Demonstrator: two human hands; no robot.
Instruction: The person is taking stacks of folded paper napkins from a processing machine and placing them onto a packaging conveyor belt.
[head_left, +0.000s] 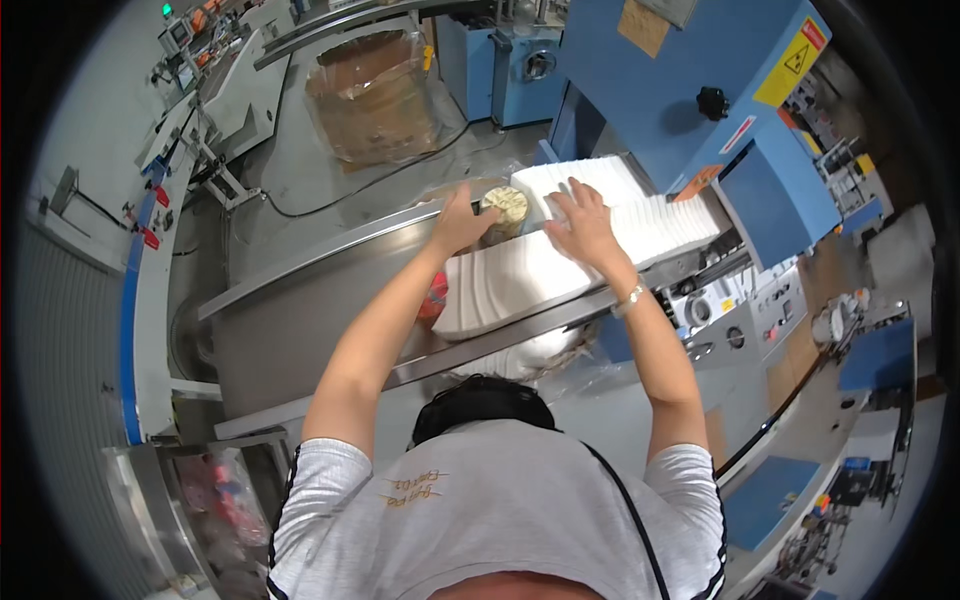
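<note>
Two long rows of white, thin, stacked soft sheets lie on a metal trough: a front row (520, 275) and a back row (570, 178). My right hand (585, 230) rests on top of the front row, fingers spread toward the back row. At the left end of the back row stands a round block with a crumpled cream top (506, 204); its kind is unclear. Beside it is my left hand (460, 222), thumb and fingers apart, the thumb at the block's near left side. A red object (434, 297), partly covered, sits against the front row's left end.
The metal trough (310, 300) slopes left, with raised rails. A blue machine (650, 90) stands at its right end. Behind the trough is a large plastic-lined cardboard box (370, 105). A bag of white material (540, 350) lies below the near rail.
</note>
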